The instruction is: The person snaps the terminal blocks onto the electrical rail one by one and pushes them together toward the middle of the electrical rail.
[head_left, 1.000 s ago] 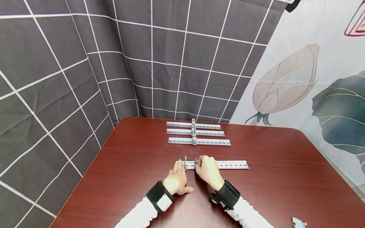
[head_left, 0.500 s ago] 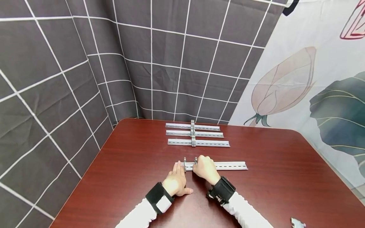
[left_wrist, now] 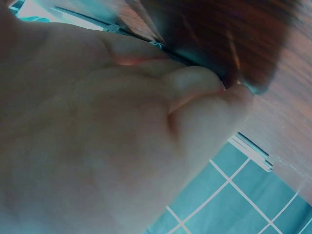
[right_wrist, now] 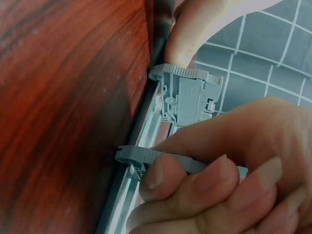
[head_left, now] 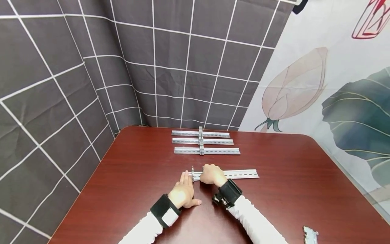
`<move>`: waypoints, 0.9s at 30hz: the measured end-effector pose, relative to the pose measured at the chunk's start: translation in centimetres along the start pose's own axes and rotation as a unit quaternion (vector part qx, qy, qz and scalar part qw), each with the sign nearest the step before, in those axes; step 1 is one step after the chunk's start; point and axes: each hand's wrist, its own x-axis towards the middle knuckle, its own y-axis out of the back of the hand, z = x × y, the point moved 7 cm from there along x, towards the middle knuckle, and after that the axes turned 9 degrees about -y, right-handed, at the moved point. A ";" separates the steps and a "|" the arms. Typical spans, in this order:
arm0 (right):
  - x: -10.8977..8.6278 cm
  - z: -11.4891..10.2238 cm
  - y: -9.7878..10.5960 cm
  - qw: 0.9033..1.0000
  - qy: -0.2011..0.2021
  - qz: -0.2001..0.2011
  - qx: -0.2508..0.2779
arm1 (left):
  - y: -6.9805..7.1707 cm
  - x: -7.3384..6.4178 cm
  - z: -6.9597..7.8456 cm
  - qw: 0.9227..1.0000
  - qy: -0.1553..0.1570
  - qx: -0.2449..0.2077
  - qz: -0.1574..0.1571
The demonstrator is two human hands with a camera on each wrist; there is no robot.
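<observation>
A slotted metal DIN rail [head_left: 242, 174] lies across the table in front of me. My left hand [head_left: 182, 192] rests flat over its left end, fingers straight and thumb out to the side. Close to those fingers, a thin grey terminal block [head_left: 193, 173] stands upright on the rail. To its right my right hand [head_left: 211, 175] pinches a second grey terminal block [right_wrist: 134, 155] between thumb and curled fingers, at the rail. In the right wrist view a gap separates this block from the upright one; the fingers hide much of it.
Three more DIN rails [head_left: 219, 151] lie in parallel at the back, with grey blocks [head_left: 201, 149] near their middles. A loose light-grey piece [head_left: 310, 235] lies at the front right of the table [head_left: 146, 162]. Curtains hang behind and to the left.
The right wrist has swung left and the hand now covers more of the second terminal block. The left hand stays on the rail. The head view has shifted slightly.
</observation>
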 end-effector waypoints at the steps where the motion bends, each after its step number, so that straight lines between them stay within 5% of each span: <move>1: 0.1 -0.1 0.0 1.000 0.002 0.000 -0.003 | 0.0 0.0 -0.1 1.000 -0.002 -0.001 0.002; 12: 0.3 -0.5 -0.3 1.000 0.011 0.022 0.008 | 0.2 -0.1 -0.7 1.000 -0.003 -0.014 0.007; 21: -1.9 0.4 1.3 0.999 0.014 0.043 0.029 | 0.1 0.2 -0.8 1.000 -0.003 -0.009 0.011; 24: -3.4 2.4 3.0 0.999 0.014 0.027 0.040 | 0.0 0.2 -0.7 1.000 -0.004 -0.013 0.011; 27: -5.6 6.8 5.2 0.999 0.012 0.028 0.034 | 0.0 0.2 -0.5 1.000 -0.008 -0.016 0.013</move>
